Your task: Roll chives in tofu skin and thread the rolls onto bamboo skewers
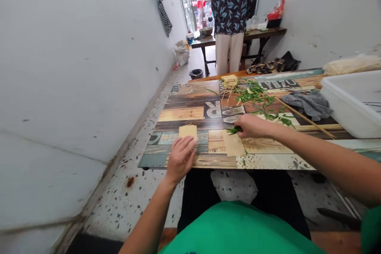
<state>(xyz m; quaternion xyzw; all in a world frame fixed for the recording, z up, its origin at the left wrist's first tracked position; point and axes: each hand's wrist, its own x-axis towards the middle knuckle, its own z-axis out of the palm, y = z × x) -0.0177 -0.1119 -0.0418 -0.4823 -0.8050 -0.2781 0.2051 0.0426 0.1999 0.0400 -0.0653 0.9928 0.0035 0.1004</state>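
While a white plastic bin (345,113) stands at the right of the table (181,115), with a couple of thin dark strips showing inside, a metal bowl (206,31) sits on the far bench (269,32), its contents too small to tell. At the near left, the left hand (181,154) rests, fingers extended, on a stack of pale sheets (188,130). The right hand (250,126), fingers curled together, pinches a bundle of greens (233,130) over a single sheet (233,147) right of the stack. Farther away lie a heap of greens (253,92) and skewered rolls (229,81).
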